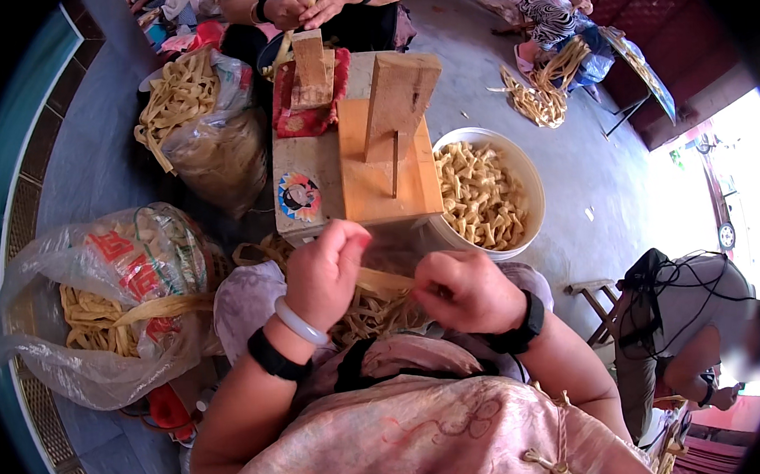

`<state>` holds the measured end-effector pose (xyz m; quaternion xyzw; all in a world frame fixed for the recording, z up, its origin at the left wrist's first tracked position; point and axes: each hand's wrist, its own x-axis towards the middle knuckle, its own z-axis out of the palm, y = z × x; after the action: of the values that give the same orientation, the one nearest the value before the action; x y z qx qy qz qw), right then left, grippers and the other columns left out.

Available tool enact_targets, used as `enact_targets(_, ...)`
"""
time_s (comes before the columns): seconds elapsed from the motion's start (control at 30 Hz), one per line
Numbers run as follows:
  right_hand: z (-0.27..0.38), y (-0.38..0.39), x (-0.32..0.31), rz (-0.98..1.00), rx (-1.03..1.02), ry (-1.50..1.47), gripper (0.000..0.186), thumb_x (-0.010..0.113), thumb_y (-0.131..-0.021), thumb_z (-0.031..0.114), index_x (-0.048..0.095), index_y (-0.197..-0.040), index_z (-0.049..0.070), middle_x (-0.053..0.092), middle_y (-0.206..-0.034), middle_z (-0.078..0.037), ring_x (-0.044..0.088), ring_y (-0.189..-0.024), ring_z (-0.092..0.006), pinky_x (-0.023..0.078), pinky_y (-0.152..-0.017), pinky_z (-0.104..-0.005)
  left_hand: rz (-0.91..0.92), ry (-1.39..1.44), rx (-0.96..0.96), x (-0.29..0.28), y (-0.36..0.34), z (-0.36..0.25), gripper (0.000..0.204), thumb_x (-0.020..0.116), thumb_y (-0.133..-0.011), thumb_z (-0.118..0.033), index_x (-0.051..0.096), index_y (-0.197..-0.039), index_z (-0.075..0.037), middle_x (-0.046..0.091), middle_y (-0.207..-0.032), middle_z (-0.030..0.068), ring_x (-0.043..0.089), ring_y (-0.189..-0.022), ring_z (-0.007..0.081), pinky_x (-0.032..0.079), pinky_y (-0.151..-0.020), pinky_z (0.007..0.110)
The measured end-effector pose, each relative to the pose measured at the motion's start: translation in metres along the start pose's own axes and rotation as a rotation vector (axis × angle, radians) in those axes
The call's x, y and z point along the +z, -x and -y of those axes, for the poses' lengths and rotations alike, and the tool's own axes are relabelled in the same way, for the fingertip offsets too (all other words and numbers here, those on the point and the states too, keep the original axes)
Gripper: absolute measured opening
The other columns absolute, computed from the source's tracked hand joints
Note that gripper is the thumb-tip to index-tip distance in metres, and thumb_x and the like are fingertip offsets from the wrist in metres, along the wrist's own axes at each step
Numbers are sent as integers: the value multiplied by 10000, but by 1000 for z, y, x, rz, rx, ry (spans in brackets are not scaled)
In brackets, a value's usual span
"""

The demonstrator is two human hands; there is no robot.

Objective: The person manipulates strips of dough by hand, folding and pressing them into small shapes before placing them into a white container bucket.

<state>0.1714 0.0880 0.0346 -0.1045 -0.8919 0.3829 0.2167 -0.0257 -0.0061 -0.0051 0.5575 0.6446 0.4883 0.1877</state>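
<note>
Both of my hands are in front of my lap, close to the near edge of a small work table. A flat tan strip stretches between them. My left hand, with a pale bangle on its wrist, is closed with the strip coming out beneath its curled fingers. My right hand makes a fist around the other end, its fingertips partly hidden. Below the strip, a heap of loose tan strips lies in my lap. An upright wooden block with a thin rod stands on a wooden base beyond my hands.
A white bucket of knotted tan pieces stands right of the table. Plastic bags with more strips lie left. Another person's hands work across the table, by a smaller wooden block. Someone bends over at the right.
</note>
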Motion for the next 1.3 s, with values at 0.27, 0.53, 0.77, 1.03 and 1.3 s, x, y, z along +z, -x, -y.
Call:
enact_targets(0.27,-44,-16,-9,-179,54,116,131,622,-797,-27,590,-913,25,601,-778,-109,620,-691,-244,489,-614,-329,340,305,-283,-2,-34,31,211,629,-940,-200,614,-887,3,591,-699,4,507,-672,49,436,-613,240)
enact_targets(0.53,-104,-51,-2,-344,113,450,86,614,-822,63,609,-907,55,608,-811,-138,613,-689,-343,518,-627,-408,-110,-139,-171,36,-79,54,180,636,-913,-167,593,-841,-7,611,-680,104,568,-598,189,456,-582,301)
enact_targets(0.77,-50,-23,-9,-230,-114,405,460,709,-694,35,563,-1130,28,615,-1074,-146,594,-947,-343,478,-810,-426,228,618,-436,20,-35,24,139,569,-963,-157,595,-923,-26,573,-743,-20,504,-659,67,414,-600,226)
enact_targets(1.03,-36,7,7,-289,-138,469,224,665,-711,29,591,-921,53,578,-705,-64,581,-634,-261,467,-574,-376,629,1010,-719,-18,10,41,131,533,-969,-173,583,-983,-53,529,-752,-29,476,-633,55,370,-555,201)
enact_targets(1.3,3,16,30,-82,-50,-142,271,642,-751,-7,556,-1003,43,613,-784,-112,625,-748,-345,507,-659,-423,309,19,367,2,13,-11,370,532,-851,19,563,-1217,-33,629,-1033,80,612,-912,182,489,-837,307)
